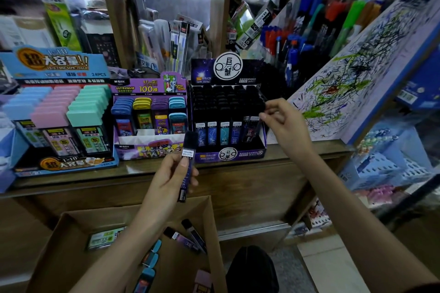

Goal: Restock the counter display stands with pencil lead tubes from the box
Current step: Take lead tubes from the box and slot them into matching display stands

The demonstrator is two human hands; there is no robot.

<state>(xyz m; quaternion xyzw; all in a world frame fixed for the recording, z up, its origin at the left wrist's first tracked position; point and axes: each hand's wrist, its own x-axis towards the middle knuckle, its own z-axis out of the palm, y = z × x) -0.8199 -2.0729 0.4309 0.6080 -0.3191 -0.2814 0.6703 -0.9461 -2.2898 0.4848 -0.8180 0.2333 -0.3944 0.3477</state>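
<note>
**One tube in hand at the dark stand**

The left hand (175, 173) holds a dark lead tube (189, 152) nearly upright, thumb across its front and fingers curled behind it. It is raised above the cardboard box (69, 240) and just in front of the tabletop (133, 170) edge.

The right hand (284, 123) reaches to the right side of the dark display stand (252, 153). Its fingertips are drawn together at the top of the rightmost front tube (253, 126). I cannot tell whether they actually pinch it or only touch it.

The stand's other front slots each show a blue-labelled tube, with rows of black caps behind them.

In the box, at the near edge of the view, lie two loose dark tubes (190, 236), some teal-capped tubes (152, 253) and a green-labelled pack (104, 238).

On the tabletop, left of the dark stand, sits a purple stand (147, 147) of coloured cases. Further left, a blue stand (59, 64) carries pastel-capped cases.

To the right, a scribbled board (357, 66) leans at an angle, with pen racks behind it.
</note>
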